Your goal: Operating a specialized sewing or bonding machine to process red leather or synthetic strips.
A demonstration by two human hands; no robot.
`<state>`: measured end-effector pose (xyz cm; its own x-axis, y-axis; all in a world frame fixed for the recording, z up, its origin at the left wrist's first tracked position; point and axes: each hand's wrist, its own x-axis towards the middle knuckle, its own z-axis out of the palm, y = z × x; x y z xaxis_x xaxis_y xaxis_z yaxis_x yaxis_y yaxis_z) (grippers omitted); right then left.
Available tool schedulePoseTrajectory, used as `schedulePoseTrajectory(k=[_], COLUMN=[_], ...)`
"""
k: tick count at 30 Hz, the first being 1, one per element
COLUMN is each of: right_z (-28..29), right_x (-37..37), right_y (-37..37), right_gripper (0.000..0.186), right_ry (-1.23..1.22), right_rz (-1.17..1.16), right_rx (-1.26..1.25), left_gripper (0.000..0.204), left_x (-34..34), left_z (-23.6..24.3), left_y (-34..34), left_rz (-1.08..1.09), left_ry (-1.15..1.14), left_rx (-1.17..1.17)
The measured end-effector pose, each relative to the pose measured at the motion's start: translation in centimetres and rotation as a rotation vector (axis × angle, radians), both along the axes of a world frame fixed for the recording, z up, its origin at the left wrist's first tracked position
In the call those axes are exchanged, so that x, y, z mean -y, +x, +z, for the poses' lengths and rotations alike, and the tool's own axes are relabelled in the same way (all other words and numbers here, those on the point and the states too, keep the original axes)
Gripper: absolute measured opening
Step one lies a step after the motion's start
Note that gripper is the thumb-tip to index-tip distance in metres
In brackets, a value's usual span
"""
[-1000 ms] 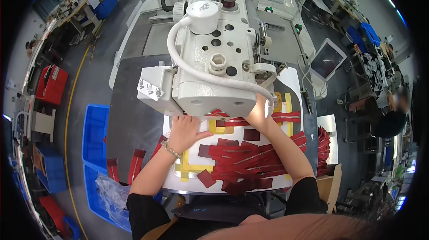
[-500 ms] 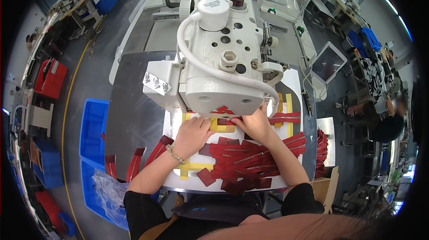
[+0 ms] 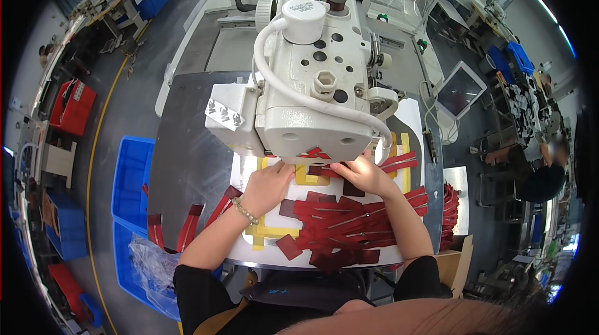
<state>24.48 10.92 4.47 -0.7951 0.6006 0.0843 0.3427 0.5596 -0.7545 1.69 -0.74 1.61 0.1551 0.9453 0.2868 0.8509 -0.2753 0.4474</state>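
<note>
1. The right hand (image 3: 365,176) has its thumb and fingers closed on a red zipper (image 3: 401,161), just in front of the machine (image 3: 318,123).
2. That zipper runs sideways under the hand — a dark end tab shows on the left, and the rest slants up to the right.
3. The left hand (image 3: 268,186) sits to the left of that tab, its fingers bent inward; the fingertips are hidden, so whether it holds anything cannot be told. A bracelet (image 3: 244,211) circles its wrist.
4. Nearer the person, a pile (image 3: 340,219) of red zippers with dark tabs lies overlapping on a white sheet (image 3: 409,116) marked with yellow tape (image 3: 281,232).
5. The sheet lies on the dark tabletop (image 3: 187,123). More strips (image 3: 190,226) lie at the tabletop's left front edge, and a bundle (image 3: 450,210) hangs together at the right — near a cardboard box (image 3: 458,266).
6. Blue bins (image 3: 132,179) stand left of the tabletop; clear plastic (image 3: 156,266) lies in the nearer one.
7. A screen (image 3: 462,88) stands to the machine's right.
</note>
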Motion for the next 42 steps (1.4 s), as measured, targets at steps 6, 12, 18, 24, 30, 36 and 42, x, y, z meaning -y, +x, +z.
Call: schedulePoseTrajectory(k=[6,12,18,24,30,36,42], right_z=[-0.8,1.1,2.4,4.9,8.7,15.8,12.9], right_x=[0.7,1.4,4.0,6.3,7.9,8.3,11.4], right_y=[-2.2,-2.7,0.6,0.6,0.4,0.2,-1.0], right_gripper=[0.029,0.027,0.023,0.005,0.014,0.018,0.046], right_ry=[-0.091,-0.142,0.29,0.804,1.097,0.234,-0.667], right_rz=[-0.089,-0.018,-0.026,-0.152,-0.139,0.155,0.541], right_rx=[0.045,0.231,0.329,0.403,0.314,0.287,0.017], left_gripper=[0.009,0.011,0.01,0.009,0.018,0.009,0.016], left_x=[-0.1,-0.3,-0.1,0.6,-0.2,0.4,0.5], left_z=[0.0,-0.4,-0.4,1.0,1.4,2.9,3.8], left_y=[0.4,-0.2,-0.3,0.6,-0.1,-1.7,-1.7], left_rz=[-0.013,-0.005,-0.021,-0.111,-0.086,-0.15,-0.349], left_ry=[0.058,0.158,0.212,0.2,0.299,0.101,-0.75], left_rx=[-0.041,-0.03,-0.126,-0.221,-0.019,0.185,1.017])
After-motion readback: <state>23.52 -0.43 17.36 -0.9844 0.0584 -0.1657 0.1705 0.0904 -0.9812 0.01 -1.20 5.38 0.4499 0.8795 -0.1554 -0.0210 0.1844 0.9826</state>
